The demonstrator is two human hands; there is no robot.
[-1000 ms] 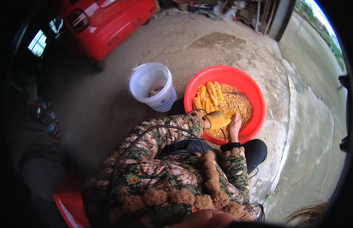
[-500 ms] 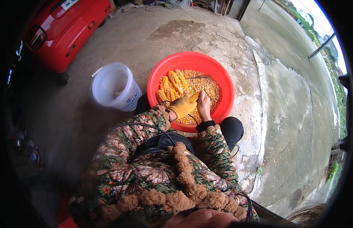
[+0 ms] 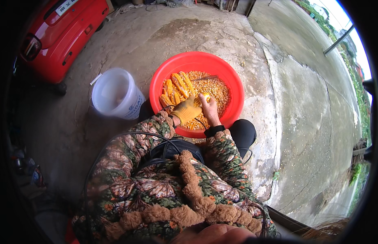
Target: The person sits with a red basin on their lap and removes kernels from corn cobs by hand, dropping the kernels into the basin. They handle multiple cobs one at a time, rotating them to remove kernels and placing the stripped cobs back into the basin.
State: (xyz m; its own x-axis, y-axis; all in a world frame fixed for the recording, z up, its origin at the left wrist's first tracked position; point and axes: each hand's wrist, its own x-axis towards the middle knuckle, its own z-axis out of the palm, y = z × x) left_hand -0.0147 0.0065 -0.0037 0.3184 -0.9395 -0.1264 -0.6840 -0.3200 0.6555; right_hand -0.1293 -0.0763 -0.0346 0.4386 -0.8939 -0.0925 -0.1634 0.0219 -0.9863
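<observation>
A wide red basin (image 3: 237, 89) stands in front of me, with loose yellow corn kernels (image 3: 215, 89) spread inside it. Several whole corn cobs (image 3: 179, 84) lie together on its left side. My left hand (image 3: 186, 111), in a yellow glove, is closed round one end of a corn cob (image 3: 204, 97) above the kernels. My bare right hand (image 3: 210, 110) grips the other end of that cob, its thumb on top. The fingers partly hide the cob. Behind the hands a dark flat strip (image 3: 208, 77) rests across the kernels.
A white translucent bucket (image 3: 109, 94) stands left of the basin. A red vehicle (image 3: 65, 38) is parked at the far left. Kernels are scattered over the concrete floor (image 3: 254, 77). A black cable (image 3: 150, 133) runs along my left sleeve.
Both hands remain on the corn cob; my right hand has shifted its hold, with the thumb now over it and the cob tilted differently. The whole view has moved slightly.
</observation>
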